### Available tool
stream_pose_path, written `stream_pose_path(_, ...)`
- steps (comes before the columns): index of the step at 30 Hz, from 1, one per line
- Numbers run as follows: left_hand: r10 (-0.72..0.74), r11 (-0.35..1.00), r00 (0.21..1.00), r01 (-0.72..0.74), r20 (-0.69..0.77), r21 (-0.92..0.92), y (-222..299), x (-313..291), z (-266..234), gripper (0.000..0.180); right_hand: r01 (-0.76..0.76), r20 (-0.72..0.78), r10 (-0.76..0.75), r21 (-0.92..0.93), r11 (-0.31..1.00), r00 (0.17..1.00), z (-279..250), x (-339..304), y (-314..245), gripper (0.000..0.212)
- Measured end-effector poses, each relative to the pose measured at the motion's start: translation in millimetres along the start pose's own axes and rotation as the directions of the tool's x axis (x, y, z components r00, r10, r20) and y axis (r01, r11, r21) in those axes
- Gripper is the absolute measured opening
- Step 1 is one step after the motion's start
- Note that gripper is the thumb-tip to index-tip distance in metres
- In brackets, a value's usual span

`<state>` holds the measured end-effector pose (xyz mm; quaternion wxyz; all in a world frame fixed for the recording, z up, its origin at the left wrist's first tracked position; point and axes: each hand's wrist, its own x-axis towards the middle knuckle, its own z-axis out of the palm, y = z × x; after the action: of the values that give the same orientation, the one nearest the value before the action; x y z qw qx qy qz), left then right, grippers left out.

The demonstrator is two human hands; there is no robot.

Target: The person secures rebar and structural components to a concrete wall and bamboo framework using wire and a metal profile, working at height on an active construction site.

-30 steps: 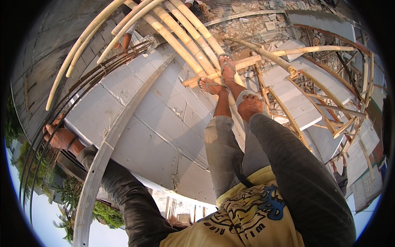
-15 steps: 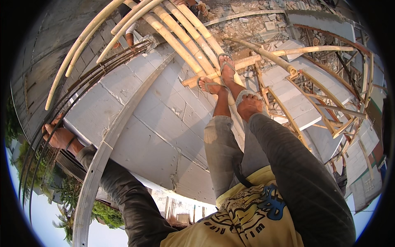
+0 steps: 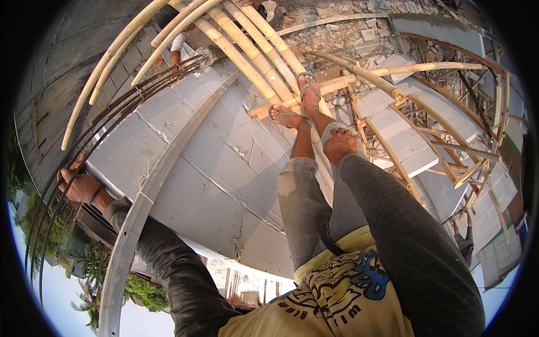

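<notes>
At the far left, my left hand (image 3: 81, 187) curls its fingers round thin dark steel bars (image 3: 135, 100), beside the edge of the pale block wall (image 3: 196, 140). My right hand (image 3: 341, 145) lies over my right lower leg, with fingers bent at a light grey trouser cuff (image 3: 332, 128). What its palm touches is hidden. My sandalled feet (image 3: 289, 117) rest on bamboo poles (image 3: 247, 45) above the wall. A long grey metal-looking strip (image 3: 160, 174) crosses over my left sleeve, with a thin string tied round it.
Bamboo and timber scaffolding (image 3: 443, 140) stands at right among more pale blocks. Rubble (image 3: 359, 33) covers the ground at the far side. Another person's arm (image 3: 176, 55) shows near the bars at the upper left, and another person (image 3: 465, 241) at the far right.
The other person near the bars at the upper left has shifted slightly. My hands and feet stay in the same places.
</notes>
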<state>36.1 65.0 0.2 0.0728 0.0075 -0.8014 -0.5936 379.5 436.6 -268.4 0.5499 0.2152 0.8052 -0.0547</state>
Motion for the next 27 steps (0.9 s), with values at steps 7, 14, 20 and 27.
stream_pose_path(7, 0.199, 0.886, 0.947, -0.063, -0.253, 0.460, -62, 28, -37, 0.025, 0.001, 0.009, -0.001, -0.018, 1.000, 1.000, 0, 0, -1, 0.040)
stream_pose_path(14, 0.187, 0.904, 0.944, -0.057, -0.272, 0.424, -64, 32, -41, 0.025, 0.009, 0.000, -0.009, -0.053, 0.999, 1.000, 2, 1, -1, 0.040)
stream_pose_path(20, 0.191, 0.905, 0.943, -0.062, -0.272, 0.421, -64, 34, -44, 0.023, 0.012, -0.007, -0.012, -0.056, 0.998, 1.000, -3, -1, -1, 0.040)
stream_pose_path(27, 0.178, 0.896, 0.942, -0.036, -0.283, 0.442, -57, 31, -34, 0.023, 0.031, -0.013, -0.032, -0.075, 0.997, 0.999, 0, 1, 1, 0.039)
